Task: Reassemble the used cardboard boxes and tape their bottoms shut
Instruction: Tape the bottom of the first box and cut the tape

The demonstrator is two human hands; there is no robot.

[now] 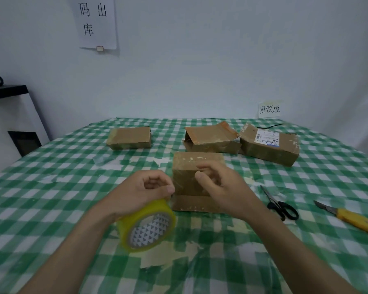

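A small brown cardboard box (187,179) stands in the middle of the green-checked table (72,187), with a flap (189,203) folded out toward me at its base. My left hand (142,192) grips the top of a yellow tape roll (146,227) just left of the box, thumb near the box's left edge. My right hand (219,185) hovers in front of the box with fingers curled and blurred; I see no tape between them. Three more boxes lie behind: a closed one (129,137), an open flattened one (210,139) and a labelled one (270,147).
Black-handled scissors (280,205) and a yellow utility knife (353,219) lie to the right of my right arm. Torn tape scraps (157,257) stick to the cloth near me. A white cabinet (9,124) stands at the left. Paper signs (97,22) hang on the wall.
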